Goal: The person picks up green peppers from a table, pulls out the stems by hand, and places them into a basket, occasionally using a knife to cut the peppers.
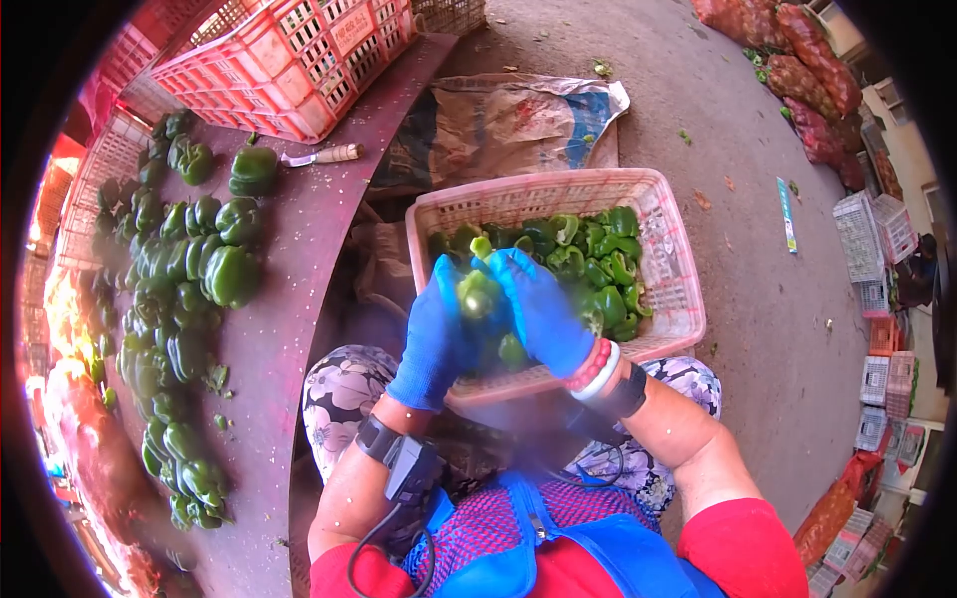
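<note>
Both my hands wear blue gloves and meet above a pink plastic crate (683,289). Between them is a green bell pepper (478,299), its pale inside partly showing. My left hand (434,334) wraps its left side, and my right hand (540,311) closes on it from the right. A light green stem piece (481,247) pokes up at the fingertips of both hands. Cut pepper pieces (613,264) fill much of the crate below, some showing hollow insides.
On the table (269,399) at left lies a large pile of whole green peppers (164,349). A knife (324,155) with a wooden handle rests near a red crate (299,70). A worn sack (498,125) lies beyond the pink crate. Filled mesh sacks (812,60) stand far right.
</note>
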